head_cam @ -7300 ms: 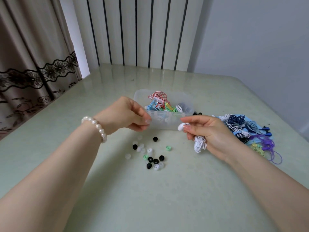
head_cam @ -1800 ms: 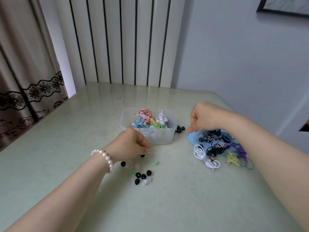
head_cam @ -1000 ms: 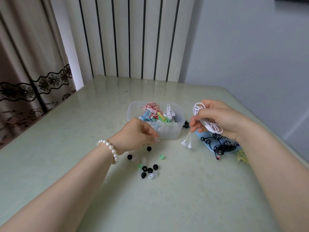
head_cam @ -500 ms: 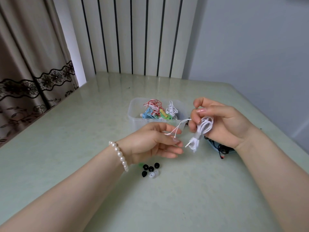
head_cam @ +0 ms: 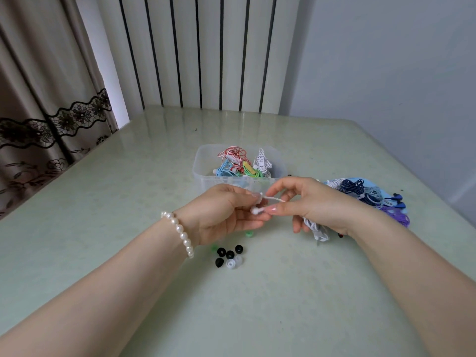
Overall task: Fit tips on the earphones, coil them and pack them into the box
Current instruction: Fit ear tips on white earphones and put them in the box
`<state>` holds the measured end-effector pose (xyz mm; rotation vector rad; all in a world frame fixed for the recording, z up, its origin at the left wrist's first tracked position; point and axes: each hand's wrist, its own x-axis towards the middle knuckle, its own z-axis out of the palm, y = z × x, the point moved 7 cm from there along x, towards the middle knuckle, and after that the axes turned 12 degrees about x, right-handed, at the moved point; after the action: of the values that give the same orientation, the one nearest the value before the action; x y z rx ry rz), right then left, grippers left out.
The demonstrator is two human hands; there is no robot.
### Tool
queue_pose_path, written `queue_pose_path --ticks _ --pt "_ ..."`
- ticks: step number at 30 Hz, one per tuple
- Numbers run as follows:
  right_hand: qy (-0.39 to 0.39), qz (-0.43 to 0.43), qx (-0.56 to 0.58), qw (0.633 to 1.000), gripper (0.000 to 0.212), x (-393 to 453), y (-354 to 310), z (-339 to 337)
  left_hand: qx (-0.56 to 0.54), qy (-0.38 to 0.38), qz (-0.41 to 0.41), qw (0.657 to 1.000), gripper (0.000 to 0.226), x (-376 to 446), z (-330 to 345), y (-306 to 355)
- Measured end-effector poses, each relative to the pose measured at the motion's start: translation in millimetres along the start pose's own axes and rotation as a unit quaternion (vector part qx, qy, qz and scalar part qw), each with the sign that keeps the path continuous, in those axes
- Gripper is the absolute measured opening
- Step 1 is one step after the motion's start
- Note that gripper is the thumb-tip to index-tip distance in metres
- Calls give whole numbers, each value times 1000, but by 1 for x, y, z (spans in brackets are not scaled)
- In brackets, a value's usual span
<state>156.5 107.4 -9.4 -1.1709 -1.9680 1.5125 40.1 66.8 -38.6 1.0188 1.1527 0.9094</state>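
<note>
Both hands met above the pale green table (head_cam: 283, 305), just in front of the clear plastic box (head_cam: 206, 171). The left hand (head_cam: 221, 215), with a pearl bracelet (head_cam: 180, 233) at its wrist, had its fingers curled inward and its thumb and forefinger pinched on the white earphones (head_cam: 315, 229) at one small white earbud (head_cam: 255, 210). The right hand (head_cam: 316, 204) pinched the thin white cable just beside that earbud between thumb and forefinger, while its lower fingers were curled round the bunched remainder of the white cable, which hung from under the palm toward the table. Whether a tip was already seated on the earbud could not be told. The box stood behind the hands and held several coiled earphones: a red-and-white set (head_cam: 233, 154), a light blue set (head_cam: 224, 170), a yellow-green set (head_cam: 251, 170) and a white set (head_cam: 262, 162). To the right of the box, beyond the right hand, lay a heap of loose earphones (head_cam: 365, 193) in dark blue, grey and purple on something light blue. On the table below the left hand lay scattered ear tips (head_cam: 229, 256), black, translucent white and green, close together. A curtain with a lace band (head_cam: 51, 119) hung at the left, and a striped panel (head_cam: 206, 52) rose behind the table.
</note>
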Motion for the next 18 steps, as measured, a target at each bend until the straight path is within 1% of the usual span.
queue_pose_path --ticks 5,7,9,11,14,18 --pt "16 -36 11 999 6 1 -4 3 34 -13 7 999 18 -3 5 0" --pt "18 -36 15 999 11 0 -4 3 25 -15 4 1000 14 -4 7 0" --pt "20 -38 5 999 20 0 -5 4 -1 -4 -3 1000 8 -3 6 -2" --pt "24 -61 -11 998 26 -1 -10 6 -27 5 -8 1000 6 -3 5 -3" --pt "37 -107 -24 993 19 -3 -19 7 -42 4 -6 999 9 -4 6 -1" --pt "49 -107 -34 992 19 -4 -19 1 -95 7 -37 995 23 -4 4 -1"
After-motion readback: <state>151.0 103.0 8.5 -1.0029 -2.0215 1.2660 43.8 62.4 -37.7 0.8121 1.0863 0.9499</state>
